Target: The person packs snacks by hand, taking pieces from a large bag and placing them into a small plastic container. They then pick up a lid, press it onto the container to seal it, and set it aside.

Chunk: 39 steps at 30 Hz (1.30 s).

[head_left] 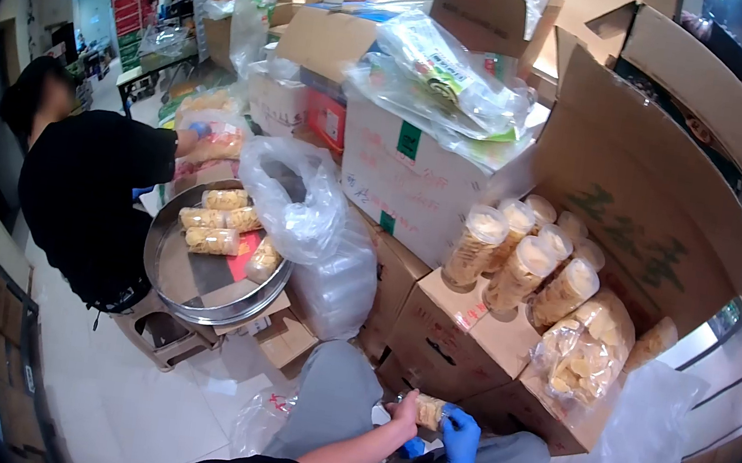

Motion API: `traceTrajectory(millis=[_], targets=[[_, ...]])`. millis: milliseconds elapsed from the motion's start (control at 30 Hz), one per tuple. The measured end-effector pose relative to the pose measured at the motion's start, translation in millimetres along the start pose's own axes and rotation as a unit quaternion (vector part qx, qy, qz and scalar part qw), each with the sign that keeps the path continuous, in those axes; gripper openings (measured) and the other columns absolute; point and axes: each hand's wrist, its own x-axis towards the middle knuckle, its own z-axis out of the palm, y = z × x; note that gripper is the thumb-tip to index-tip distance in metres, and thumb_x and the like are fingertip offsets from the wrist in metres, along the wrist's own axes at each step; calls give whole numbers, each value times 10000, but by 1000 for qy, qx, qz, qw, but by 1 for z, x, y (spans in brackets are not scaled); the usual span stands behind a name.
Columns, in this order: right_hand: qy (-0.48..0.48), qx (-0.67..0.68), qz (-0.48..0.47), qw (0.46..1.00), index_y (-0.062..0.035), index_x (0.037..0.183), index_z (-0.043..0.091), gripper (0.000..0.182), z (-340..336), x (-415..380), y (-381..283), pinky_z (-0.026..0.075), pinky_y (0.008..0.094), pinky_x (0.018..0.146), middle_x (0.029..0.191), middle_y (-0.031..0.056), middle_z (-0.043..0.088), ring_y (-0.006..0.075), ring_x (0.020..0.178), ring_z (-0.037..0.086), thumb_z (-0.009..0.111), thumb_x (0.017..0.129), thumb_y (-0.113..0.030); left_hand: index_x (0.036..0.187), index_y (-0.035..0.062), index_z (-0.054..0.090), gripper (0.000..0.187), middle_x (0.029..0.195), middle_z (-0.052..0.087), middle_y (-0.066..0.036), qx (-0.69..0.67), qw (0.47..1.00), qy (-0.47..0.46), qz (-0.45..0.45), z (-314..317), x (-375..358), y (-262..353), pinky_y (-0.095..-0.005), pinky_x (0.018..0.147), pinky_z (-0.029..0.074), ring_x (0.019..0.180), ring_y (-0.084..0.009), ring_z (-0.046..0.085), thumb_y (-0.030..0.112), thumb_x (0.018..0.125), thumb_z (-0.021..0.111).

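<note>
Low in the view, above the person's lap, a clear container of yellowish chips [430, 412] lies on its side between both hands. My left hand [404, 416], bare, is wrapped round its left end. My right hand [460, 438], in a blue glove, grips the other end. Something blue [414, 447] shows just below the container. Several upright containers of similar chips [519, 272] stand on a cardboard box [441, 339] to the right, beside a clear bag of chips [584, 358]. More filled containers [212, 240] lie in a round metal tray [162, 268] on the left.
A co-worker in black [86, 189] stands at the left, one arm reaching toward bags. A plastic bag [308, 214] hangs beside the round tray. Stacked cartons [416, 177] fill the centre, and a large open flap [637, 201] rises at the right. Clear plastic [623, 452] drapes lower right.
</note>
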Motion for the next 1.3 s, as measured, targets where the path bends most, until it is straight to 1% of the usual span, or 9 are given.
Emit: traceTrajectory(millis=[100, 133, 633, 767, 800, 900, 1033, 1167, 1300], targets=[[-5, 17, 17, 1000, 8, 919, 647, 200, 2, 0, 12, 483, 270, 718, 885, 105, 647, 153, 773, 605, 608, 723, 4, 1230, 33, 205, 761, 1094, 474, -209, -3, 1000, -10, -2, -1, -9, 4, -455, 746, 503, 917, -315, 569, 255, 699, 703], [-5, 25, 30, 999, 12, 904, 645, 214, 2, -1, 13, 485, 309, 751, 902, 152, 645, 238, 809, 618, 625, 693, -17, 1218, 13, 217, 763, 1091, 474, -209, 13, 1000, 0, 11, 1, -29, 15, -424, 756, 503, 913, -296, 569, 268, 691, 707], [-11, -13, 32, 999, 42, 882, 635, 178, -2, 0, 28, 477, 285, 736, 843, 107, 642, 153, 768, 594, 609, 708, 17, 1169, -62, 306, 792, 1116, 478, -229, 53, 998, 33, 31, 3, 10, -10, -365, 794, 482, 952, -271, 558, 314, 629, 747], [16, -6, -4, 1000, 44, 914, 634, 187, -15, -7, 15, 452, 313, 817, 936, 134, 634, 204, 879, 591, 600, 733, 11, 1109, -21, 403, 579, 991, 570, -172, 23, 997, 12, -70, 9, -23, 2, -370, 777, 504, 899, -265, 597, 286, 714, 694], [25, -3, -16, 1000, 45, 941, 631, 196, -23, -5, -6, 449, 311, 826, 960, 135, 630, 202, 897, 588, 583, 753, 14, 1024, 22, 514, 402, 958, 607, -124, -15, 986, -79, -143, 7, 23, -29, -384, 785, 503, 887, -245, 609, 322, 780, 624], [89, 34, -9, 995, 50, 1033, 606, 232, -48, -2, -27, 443, 295, 854, 1044, 122, 611, 193, 946, 578, 520, 820, 16, 995, 66, 549, 341, 972, 619, -88, -54, 945, -242, -216, 2, 3, -12, -405, 793, 498, 898, -233, 610, 366, 834, 538], [144, -30, 12, 989, 36, 1039, 610, 228, -86, -5, -50, 460, 297, 840, 1015, 123, 627, 192, 932, 587, 507, 837, 2, 1022, 53, 542, 400, 1009, 607, -111, -36, 969, -196, -148, 7, 8, -12, -428, 825, 484, 940, -273, 591, 398, 826, 496], [208, -83, -3, 975, 15, 1002, 635, 202, -108, -4, -108, 459, 292, 799, 957, 118, 647, 190, 886, 606, 556, 823, -37, 1016, 53, 530, 397, 973, 594, -111, -52, 927, -317, -194, -5, 10, -6, -441, 749, 504, 901, -257, 591, 375, 787, 498], [256, -124, -61, 957, -25, 988, 643, 191, -121, 9, -94, 469, 291, 781, 912, 106, 651, 195, 861, 617, 581, 808, -40, 1156, 40, 457, 459, 1135, 531, -141, -33, 952, -244, -183, 10, -40, 25, -482, 917, 419, 1067, -319, 517, 388, 861, 405]])
